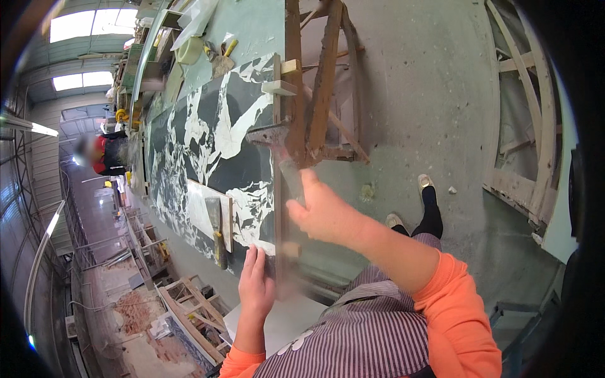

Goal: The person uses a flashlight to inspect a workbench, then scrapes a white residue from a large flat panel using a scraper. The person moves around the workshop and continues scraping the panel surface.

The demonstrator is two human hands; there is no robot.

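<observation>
Scraper (268, 135) in R hand (320, 211) spans slab (213, 159) edge, floor (409, 113) alongside.

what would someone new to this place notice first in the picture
Probably the black-and-white patterned slab, stretching through the middle of the view. Next, the wide-bladed scraper in the right hand, at the slab's right-hand edge, with the left hand at its near end. The bright orange sleeves near the lower edge also stand out.

Bright windows (94, 24) light the upper left of the frame, above a lit strip lamp (43, 130). Grey floor (422, 94) spreads right of centre, toward a wooden frame (535, 104).
</observation>
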